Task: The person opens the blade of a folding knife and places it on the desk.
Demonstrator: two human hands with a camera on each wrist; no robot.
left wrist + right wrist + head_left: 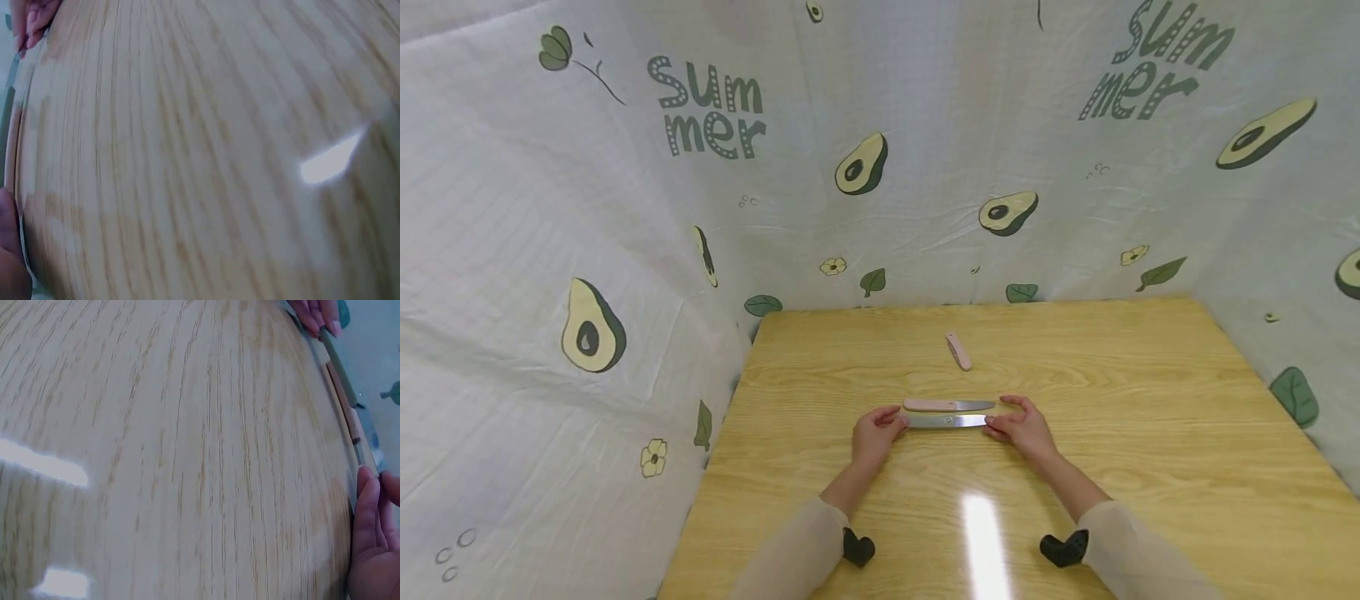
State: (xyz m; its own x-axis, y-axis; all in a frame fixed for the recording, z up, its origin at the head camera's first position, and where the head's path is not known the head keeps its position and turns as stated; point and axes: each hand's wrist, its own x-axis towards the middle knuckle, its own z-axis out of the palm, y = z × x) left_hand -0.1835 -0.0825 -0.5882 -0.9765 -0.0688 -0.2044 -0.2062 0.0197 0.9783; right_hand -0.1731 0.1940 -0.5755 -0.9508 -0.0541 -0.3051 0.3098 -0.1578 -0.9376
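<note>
Both hands hold an unfolded folding knife with a grey-green handle point(927, 422) level between them. My left hand point(874, 435) pinches its handle end, and my right hand point(1026, 432) pinches the blade near the tip. Just beyond it lies a second unfolded folding knife with a pink handle point(929, 405), its blade pointing right, nearly parallel to the first. In the right wrist view the grey-green knife point(341, 369) appears in front of the pink one, the right fingers point(369, 509) at its blade. The left wrist view catches both hands only at its left edge.
A folded pink knife point(958, 351) lies slanted farther back on the wooden table point(820, 358). White cloth with avocado prints point(925, 100) hangs behind the table and along both sides. Light glares off the tabletop near the front.
</note>
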